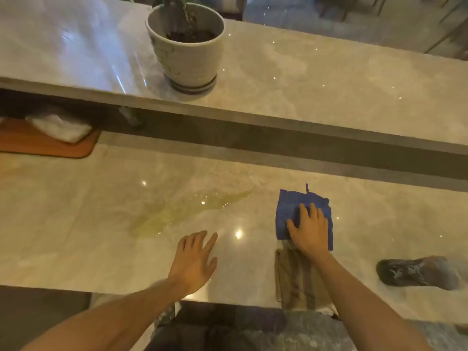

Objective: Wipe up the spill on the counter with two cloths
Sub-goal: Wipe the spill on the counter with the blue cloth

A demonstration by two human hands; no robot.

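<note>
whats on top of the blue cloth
The right hand lies flat, palm down, on the blue cloth, covering much of its near half. The far part of the cloth is bare. Whatever lies under the palm is hidden.

The right hand (pixel 309 230) lies flat on the blue cloth (pixel 291 211) and hides its near middle, and the forearm covers a strip of the tan cloth (pixel 295 279), whose near end drops out of sight over the counter (pixel 101 249) edge. The plant in the pot (pixel 187 54) is cut off by the top edge, only the stem base showing. At the left edge an orange mat (pixel 38 145) is cropped, and the white bundle (pixel 60 126) on it sits half in shadow under the raised ledge (pixel 329 79). A dark, pale-marked object (pixel 415 273) at right is too blurred to identify
</note>
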